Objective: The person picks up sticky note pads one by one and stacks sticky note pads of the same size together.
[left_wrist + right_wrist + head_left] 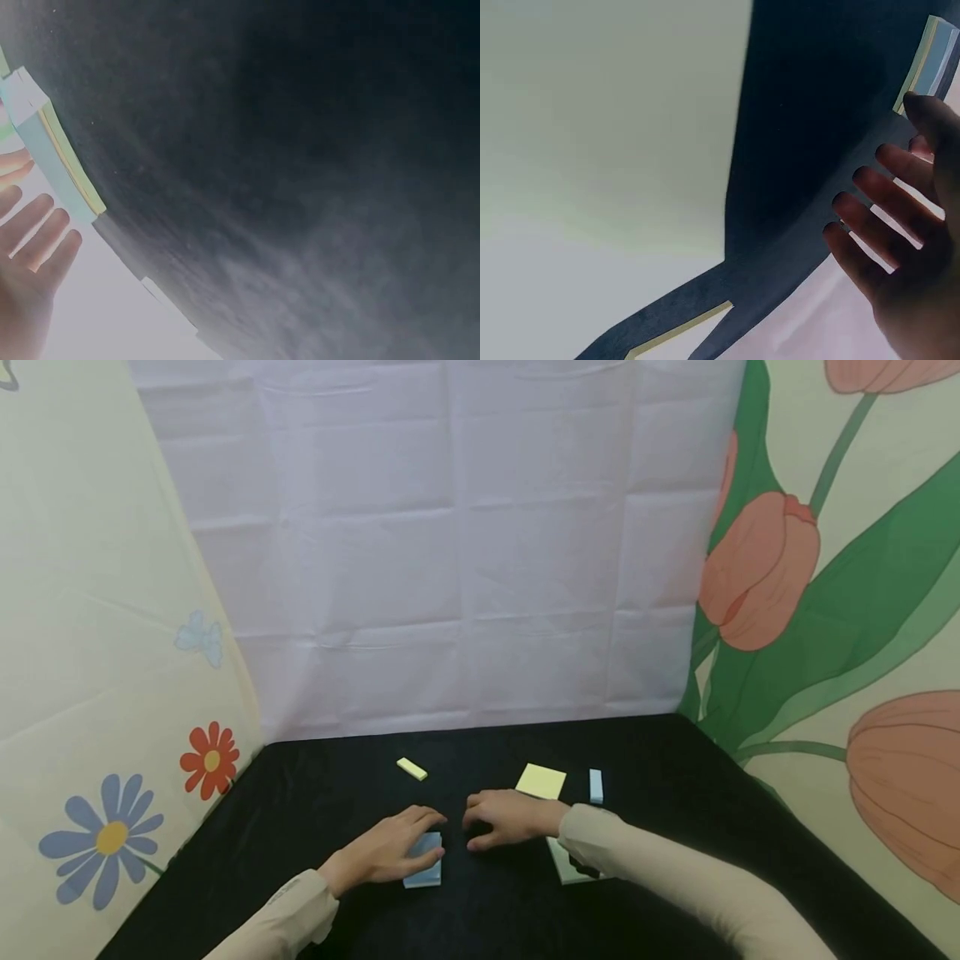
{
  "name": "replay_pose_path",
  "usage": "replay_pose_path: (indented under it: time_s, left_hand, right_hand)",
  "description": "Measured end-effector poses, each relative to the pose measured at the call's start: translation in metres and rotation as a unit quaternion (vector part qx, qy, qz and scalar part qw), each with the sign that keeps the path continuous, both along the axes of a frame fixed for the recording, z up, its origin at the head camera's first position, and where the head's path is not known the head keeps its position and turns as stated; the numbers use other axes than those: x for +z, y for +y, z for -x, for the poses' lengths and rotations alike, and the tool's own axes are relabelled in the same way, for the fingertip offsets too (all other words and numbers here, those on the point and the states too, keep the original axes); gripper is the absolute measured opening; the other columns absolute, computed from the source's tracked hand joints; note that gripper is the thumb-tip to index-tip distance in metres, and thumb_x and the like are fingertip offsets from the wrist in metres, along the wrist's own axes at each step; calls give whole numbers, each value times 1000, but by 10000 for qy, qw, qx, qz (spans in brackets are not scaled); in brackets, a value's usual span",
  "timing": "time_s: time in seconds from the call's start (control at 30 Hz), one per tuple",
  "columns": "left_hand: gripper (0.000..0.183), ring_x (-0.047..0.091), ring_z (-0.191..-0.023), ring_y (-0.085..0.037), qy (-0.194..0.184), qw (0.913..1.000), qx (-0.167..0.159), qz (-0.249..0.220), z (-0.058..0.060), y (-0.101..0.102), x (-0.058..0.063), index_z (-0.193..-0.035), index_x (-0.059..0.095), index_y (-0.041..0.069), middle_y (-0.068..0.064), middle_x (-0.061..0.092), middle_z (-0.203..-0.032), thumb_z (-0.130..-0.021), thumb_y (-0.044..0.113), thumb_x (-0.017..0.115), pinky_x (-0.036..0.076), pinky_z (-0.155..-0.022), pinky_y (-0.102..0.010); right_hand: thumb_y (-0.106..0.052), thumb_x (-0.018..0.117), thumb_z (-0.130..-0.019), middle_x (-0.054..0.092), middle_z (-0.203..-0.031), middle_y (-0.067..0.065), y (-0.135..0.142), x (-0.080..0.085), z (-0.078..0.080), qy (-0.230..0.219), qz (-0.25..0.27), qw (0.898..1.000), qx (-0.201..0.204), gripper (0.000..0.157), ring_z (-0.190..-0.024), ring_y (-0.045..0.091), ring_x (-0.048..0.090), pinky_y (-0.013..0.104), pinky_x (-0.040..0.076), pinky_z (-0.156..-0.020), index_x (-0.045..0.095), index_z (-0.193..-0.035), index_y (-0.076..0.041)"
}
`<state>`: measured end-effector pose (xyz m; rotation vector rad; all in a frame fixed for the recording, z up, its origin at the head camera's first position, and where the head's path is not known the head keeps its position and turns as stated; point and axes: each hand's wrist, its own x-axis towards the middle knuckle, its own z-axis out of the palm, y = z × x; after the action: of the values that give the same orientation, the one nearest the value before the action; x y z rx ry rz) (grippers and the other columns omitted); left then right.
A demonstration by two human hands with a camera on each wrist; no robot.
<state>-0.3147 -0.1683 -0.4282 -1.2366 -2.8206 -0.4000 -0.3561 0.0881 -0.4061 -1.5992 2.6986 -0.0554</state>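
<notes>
A blue sticky-note pad (pixel 423 870) lies on the black cloth under my left hand (pixel 386 850). The thumb and fingers reach over it, loosely bent; whether they touch it cannot be told. In the left wrist view that pad (pixel 56 169) shows a blue face and yellow-green side, close to the spread fingers. My right hand (pixel 513 818) hovers to the right of it, fingers apart and holding nothing. Partly hidden under the right sleeve is a pale green pad (pixel 564 866), which looms large in the right wrist view. Just behind the right wrist lies a yellow square pad (pixel 542 782).
Farther back are a narrow yellow pad (pixel 412 768) on the left and a narrow light blue pad (pixel 596 786) on the right. A white cloth (pixel 450 543) hangs behind the black table (pixel 322 777), with flower-printed sheets on both sides.
</notes>
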Motion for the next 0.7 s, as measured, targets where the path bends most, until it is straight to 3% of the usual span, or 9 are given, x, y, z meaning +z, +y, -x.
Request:
replay_pose_path:
  time_s: [0.7]
  left_hand:
    - [49, 52, -121, -18, 132, 9997, -182, -71, 1, 13, -1, -142, 50, 14, -2, 51, -138, -105, 45, 43, 48, -94, -40]
  right_hand:
    - [-39, 67, -94, 63, -102, -6, 9, 5, 2, 489, -36, 9986, -176, 26, -91, 8, 59, 27, 50, -79, 73, -110, -19]
